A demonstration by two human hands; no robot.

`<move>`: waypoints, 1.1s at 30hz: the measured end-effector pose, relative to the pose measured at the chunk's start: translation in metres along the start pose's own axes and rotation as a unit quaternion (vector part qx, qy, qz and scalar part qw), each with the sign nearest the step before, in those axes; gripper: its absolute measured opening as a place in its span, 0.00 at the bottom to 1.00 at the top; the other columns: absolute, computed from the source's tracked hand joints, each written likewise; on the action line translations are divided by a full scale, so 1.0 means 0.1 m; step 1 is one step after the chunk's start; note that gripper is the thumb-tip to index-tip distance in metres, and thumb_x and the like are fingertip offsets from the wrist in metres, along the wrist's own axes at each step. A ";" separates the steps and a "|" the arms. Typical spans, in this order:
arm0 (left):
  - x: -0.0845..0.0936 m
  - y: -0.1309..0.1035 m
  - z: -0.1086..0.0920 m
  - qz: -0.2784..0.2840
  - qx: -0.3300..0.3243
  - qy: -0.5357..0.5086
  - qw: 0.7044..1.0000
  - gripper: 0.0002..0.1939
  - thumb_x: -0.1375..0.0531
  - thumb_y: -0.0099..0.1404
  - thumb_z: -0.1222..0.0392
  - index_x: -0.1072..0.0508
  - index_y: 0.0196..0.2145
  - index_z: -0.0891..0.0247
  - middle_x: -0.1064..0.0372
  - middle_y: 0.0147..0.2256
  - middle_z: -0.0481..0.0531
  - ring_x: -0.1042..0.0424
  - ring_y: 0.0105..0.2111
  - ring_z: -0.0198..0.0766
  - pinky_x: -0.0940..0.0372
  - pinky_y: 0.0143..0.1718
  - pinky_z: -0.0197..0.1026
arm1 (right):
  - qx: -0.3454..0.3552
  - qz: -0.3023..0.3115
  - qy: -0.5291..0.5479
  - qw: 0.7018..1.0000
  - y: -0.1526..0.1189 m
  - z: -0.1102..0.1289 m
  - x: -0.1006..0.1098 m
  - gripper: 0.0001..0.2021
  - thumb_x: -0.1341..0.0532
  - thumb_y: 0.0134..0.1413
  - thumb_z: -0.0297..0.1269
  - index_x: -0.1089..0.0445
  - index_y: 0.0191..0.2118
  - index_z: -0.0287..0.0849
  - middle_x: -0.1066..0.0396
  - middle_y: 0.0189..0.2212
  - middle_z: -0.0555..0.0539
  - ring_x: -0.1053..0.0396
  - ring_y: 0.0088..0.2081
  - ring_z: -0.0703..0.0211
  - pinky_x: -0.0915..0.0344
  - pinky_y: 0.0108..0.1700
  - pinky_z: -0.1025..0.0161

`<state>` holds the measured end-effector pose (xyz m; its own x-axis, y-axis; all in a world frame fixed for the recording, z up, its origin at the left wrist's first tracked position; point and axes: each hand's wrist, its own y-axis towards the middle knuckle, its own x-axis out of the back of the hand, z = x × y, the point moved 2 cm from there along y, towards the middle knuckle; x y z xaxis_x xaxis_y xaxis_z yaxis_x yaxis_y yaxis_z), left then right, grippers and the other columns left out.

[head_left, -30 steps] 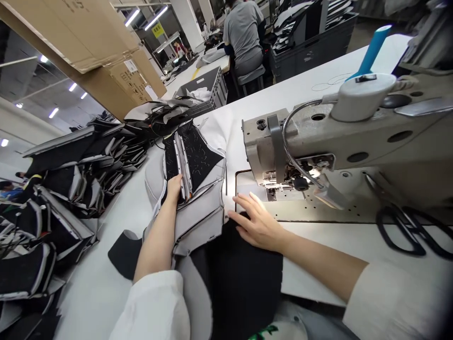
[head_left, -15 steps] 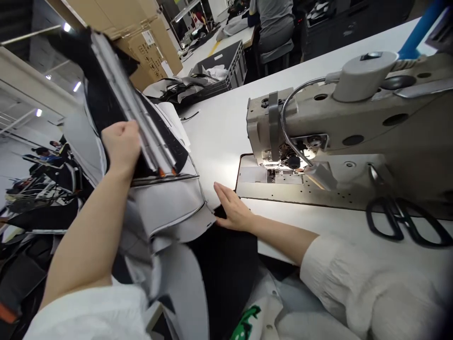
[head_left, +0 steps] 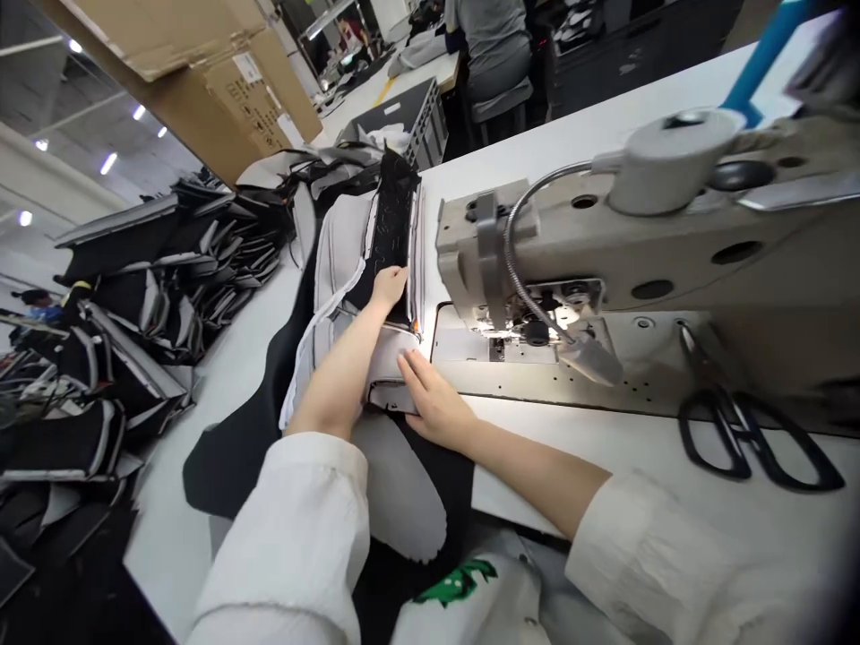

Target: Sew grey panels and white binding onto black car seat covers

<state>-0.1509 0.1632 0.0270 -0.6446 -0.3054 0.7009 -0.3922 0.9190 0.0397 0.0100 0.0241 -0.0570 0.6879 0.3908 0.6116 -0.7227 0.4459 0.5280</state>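
Note:
A sewn black-and-grey fabric cover point(head_left: 346, 237) lies across the table left of the sewing machine point(head_left: 530, 260), with a stiff black strip along its upper part. My left hand point(head_left: 390, 287) is closed on the cover beside that strip, its fingertips partly hidden. Lower down, my right hand point(head_left: 436, 403) rests open, fingers stretched out, against the grey edge of the cover, near the corner of the metal machine bed point(head_left: 537, 385). Under the cover a black fabric panel point(head_left: 228, 457) spreads over the table's front edge and towards my lap.
Black-handled scissors point(head_left: 739, 430) lie on the right by the machine. Piles of black and grey sewn pieces point(head_left: 161, 278) cover the left. Behind stand a cardboard box point(head_left: 248, 107) and a grey crate point(head_left: 426, 125). A person in grey point(head_left: 494, 45) sits beyond the table.
My left hand has brought the raised cover down and to the right, laying it on the table beside the machine. My right hand stays almost in place, now touching the cover's grey edge.

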 end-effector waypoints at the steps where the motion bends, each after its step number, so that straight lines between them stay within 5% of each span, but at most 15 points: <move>1: 0.11 -0.06 -0.01 -0.004 0.003 0.009 1.000 0.09 0.50 0.61 0.63 0.32 0.28 0.66 0.35 0.29 0.52 0.34 0.34 0.38 0.38 0.39 0.40 | 0.012 0.004 -0.010 1.000 0.02 0.01 0.00 0.46 0.40 0.46 0.27 0.69 0.66 0.31 0.63 0.64 0.28 0.67 0.65 0.38 0.53 0.63 0.42; 4: 0.45 -0.60 -0.11 -0.009 -0.110 0.132 0.985 0.17 0.47 0.60 0.62 0.33 0.47 0.66 0.35 0.46 0.57 0.35 0.46 0.41 0.42 0.52 0.44 | 0.031 -0.003 -0.016 0.999 0.05 0.02 0.03 0.46 0.42 0.45 0.25 0.69 0.66 0.31 0.64 0.64 0.28 0.67 0.65 0.38 0.53 0.63 0.41; 7: 0.68 -1.59 -0.16 -0.016 -0.252 0.338 0.907 0.34 0.46 0.61 0.58 0.51 0.62 0.68 0.50 0.61 0.65 0.52 0.62 0.51 0.53 0.60 0.54 | 0.011 -0.027 -0.002 1.000 0.06 0.01 0.06 0.46 0.42 0.44 0.25 0.69 0.67 0.34 0.65 0.64 0.30 0.65 0.65 0.38 0.51 0.62 0.42; 10: 0.81 -2.46 0.00 -0.040 -0.208 0.481 0.851 0.38 0.45 0.62 0.55 0.57 0.65 0.69 0.58 0.64 0.68 0.57 0.63 0.57 0.54 0.59 0.57 | -0.077 -0.060 0.040 0.994 0.06 0.03 0.07 0.46 0.40 0.45 0.28 0.65 0.67 0.41 0.59 0.63 0.33 0.54 0.62 0.39 0.46 0.59 0.43; 13: 0.93 -2.78 0.19 0.001 -0.116 0.554 0.824 0.38 0.44 0.61 0.52 0.51 0.64 0.70 0.54 0.63 0.68 0.51 0.61 0.59 0.48 0.56 0.56 | -0.194 -0.100 0.177 0.960 0.12 0.14 -0.02 0.45 0.39 0.48 0.34 0.66 0.67 0.46 0.47 0.56 0.37 0.36 0.47 0.49 0.34 0.49 0.49; 17: 1.14 -2.54 0.32 0.110 -0.023 0.560 0.821 0.29 0.45 0.60 0.46 0.36 0.54 0.67 0.39 0.54 0.65 0.35 0.50 0.55 0.37 0.46 0.51 | -0.214 -0.165 0.305 0.913 0.32 0.40 -0.24 0.37 0.42 0.54 0.38 0.61 0.66 0.46 0.43 0.52 0.39 0.34 0.38 0.59 0.31 0.39 0.59; 21: 1.35 -2.15 0.40 0.132 0.056 0.517 0.844 0.17 0.47 0.59 0.57 0.29 0.43 0.67 0.32 0.45 0.64 0.31 0.44 0.54 0.35 0.38 0.47 | -0.114 -0.229 0.275 0.927 0.47 0.52 -0.35 0.33 0.45 0.53 0.32 0.53 0.64 0.46 0.42 0.49 0.41 0.36 0.39 0.59 0.32 0.43 0.59; 24: 1.48 -1.91 0.46 0.200 0.075 0.475 0.854 0.10 0.46 0.52 0.65 0.27 0.32 0.64 0.27 0.35 0.57 0.28 0.37 0.47 0.36 0.34 0.40 | -0.062 -0.244 0.219 0.943 0.50 0.46 -0.35 0.29 0.47 0.51 0.29 0.44 0.61 0.44 0.42 0.48 0.41 0.37 0.46 0.55 0.35 0.50 0.56; 28: 1.67 -1.59 0.42 0.273 0.113 0.445 0.846 0.07 0.44 0.43 0.72 0.29 0.18 0.62 0.32 0.18 0.48 0.32 0.23 0.40 0.39 0.28 0.37 | -0.032 -0.159 0.221 0.962 0.58 0.29 -0.27 0.24 0.50 0.52 0.27 0.34 0.54 0.43 0.36 0.45 0.42 0.38 0.49 0.54 0.39 0.54 0.54; 33: 1.77 -1.29 0.25 0.248 0.088 0.441 0.858 0.10 0.44 0.40 0.76 0.37 0.12 0.61 0.48 0.11 0.44 0.34 0.26 0.42 0.40 0.40 0.43 | -0.020 0.009 0.343 0.939 0.68 0.04 -0.10 0.17 0.47 0.51 0.30 0.26 0.44 0.44 0.28 0.36 0.48 0.31 0.41 0.58 0.34 0.48 0.58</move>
<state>-0.2307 -0.0160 0.1284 -0.0434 0.4908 0.8702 -0.3565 0.8061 -0.4724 -0.0465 0.0475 -0.0245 0.5660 0.8196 0.0887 -0.7412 0.4588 0.4900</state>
